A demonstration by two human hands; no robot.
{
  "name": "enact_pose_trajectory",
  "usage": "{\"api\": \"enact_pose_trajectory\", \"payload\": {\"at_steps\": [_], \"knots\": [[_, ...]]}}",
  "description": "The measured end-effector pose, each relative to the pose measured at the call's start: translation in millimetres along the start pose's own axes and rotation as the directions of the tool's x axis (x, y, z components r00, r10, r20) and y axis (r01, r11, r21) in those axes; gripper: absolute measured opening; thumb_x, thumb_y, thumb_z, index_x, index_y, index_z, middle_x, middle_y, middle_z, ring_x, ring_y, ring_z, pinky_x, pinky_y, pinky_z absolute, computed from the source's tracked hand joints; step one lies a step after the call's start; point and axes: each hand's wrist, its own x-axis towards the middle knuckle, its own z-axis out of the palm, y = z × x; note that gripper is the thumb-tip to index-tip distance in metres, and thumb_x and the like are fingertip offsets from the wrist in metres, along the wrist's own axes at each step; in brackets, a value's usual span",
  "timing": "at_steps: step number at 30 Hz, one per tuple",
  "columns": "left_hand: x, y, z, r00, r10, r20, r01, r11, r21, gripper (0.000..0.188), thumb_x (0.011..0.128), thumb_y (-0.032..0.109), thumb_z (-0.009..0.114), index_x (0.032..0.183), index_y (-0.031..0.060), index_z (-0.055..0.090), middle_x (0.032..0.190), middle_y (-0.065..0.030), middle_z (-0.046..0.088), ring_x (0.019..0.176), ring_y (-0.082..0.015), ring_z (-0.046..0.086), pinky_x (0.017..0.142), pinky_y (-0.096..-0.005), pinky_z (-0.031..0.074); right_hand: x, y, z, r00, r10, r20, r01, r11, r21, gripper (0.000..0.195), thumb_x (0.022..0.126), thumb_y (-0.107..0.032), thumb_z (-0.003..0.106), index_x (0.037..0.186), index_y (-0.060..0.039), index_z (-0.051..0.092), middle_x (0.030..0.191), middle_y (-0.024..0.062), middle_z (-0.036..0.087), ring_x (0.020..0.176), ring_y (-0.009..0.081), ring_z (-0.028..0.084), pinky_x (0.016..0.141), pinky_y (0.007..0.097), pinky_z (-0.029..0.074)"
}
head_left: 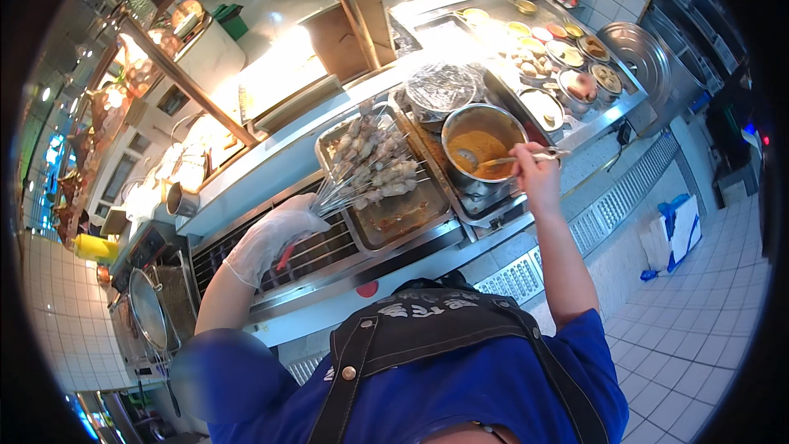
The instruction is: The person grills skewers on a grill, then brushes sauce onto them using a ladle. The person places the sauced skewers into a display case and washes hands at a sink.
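Observation:
My left hand, in a thin clear glove, grips the metal ends of a bundle of meat skewers. The meat looks pale and fans out above a metal tray with brown liquid and scraps on its bottom. My bare right hand holds the handle of a brush or ladle, whose head is down in orange-brown sauce; the tool's exact kind is hard to tell. That sauce fills part of a round steel pot to the right of the tray.
A plastic-wrapped bowl stands behind the pot. Several bowls of ingredients sit on the right counter. Under my left hand runs a barred grill. Strainers hang at the left. A wooden post rises beyond the counter.

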Motion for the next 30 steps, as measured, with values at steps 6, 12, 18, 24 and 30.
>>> {"api": "enact_pose_trajectory", "payload": {"at_steps": [6,12,18,24,30], "knots": [[3.7,-26.1,-0.1,0.969,0.077,0.237,-0.018,0.97,-0.243,0.018,0.079,0.011,0.068,0.093,0.0041,0.058,0.075,-0.0015,0.057,0.069,-0.0116,0.055,0.067,-0.0239,0.045,-0.9,6.9,-24.9,0.985,0.08,-0.152,-0.037,0.964,0.265,0.02,0.094,-0.017,0.053,0.083,-0.0013,0.06,0.055,0.0019,0.052,0.038,0.0059,0.038,0.035,0.0192,0.026],[8.5,-43.1,3.5,0.955,-0.019,0.295,0.104,0.956,-0.275,0.027,0.08,0.019,0.07,0.099,0.0037,0.059,0.086,-0.005,0.06,0.076,-0.0136,0.058,0.072,-0.0289,0.049,-16.6,2.6,-34.6,0.971,0.053,-0.232,0.024,0.947,0.32,0.019,0.095,-0.016,0.053,0.085,-0.0009,0.059,0.058,0.003,0.053,0.038,0.0059,0.038,0.034,0.0188,0.026],[-28.3,-11.1,-7.5,0.93,0.071,0.36,0.074,0.924,-0.374,0.033,0.085,0.011,0.063,0.115,0.0026,0.051,0.085,-0.0036,0.055,0.074,-0.0114,0.057,0.068,-0.026,0.052,-22.8,-1.3,-36.8,0.953,0.036,-0.302,0.076,0.933,0.351,0.02,0.097,-0.018,0.051,0.088,-0.0021,0.058,0.059,0.0023,0.052,0.039,0.0057,0.036,0.035,0.019,0.024],[-27.6,-22.9,12.2,0.969,0.053,0.24,0.034,0.938,-0.345,0.022,0.087,0.014,0.061,0.105,0.0048,0.053,0.077,-0.0009,0.05,0.064,-0.0089,0.05,0.058,-0.0236,0.044,-27.1,-44.6,-20.8,0.966,-0.029,-0.259,0.123,0.927,0.355,0.025,0.098,-0.024,0.048,0.087,-0.003,0.057,0.058,0.0019,0.05,0.04,0.0063,0.036,0.037,0.0198,0.025],[-26.9,-18.3,28.7,0.992,0.037,0.121,0.017,0.906,-0.422,0.016,0.087,0.015,0.059,0.098,0.0044,0.053,0.066,0.0014,0.043,0.054,-0.0083,0.039,0.051,-0.024,0.034,-28.5,-84.1,58.5,0.996,-0.062,-0.065,0.082,0.919,0.386,0.031,0.099,-0.028,0.047,0.084,-0.0028,0.058,0.056,0.0018,0.049,0.041,0.0061,0.037,0.037,0.0193,0.025]]}}
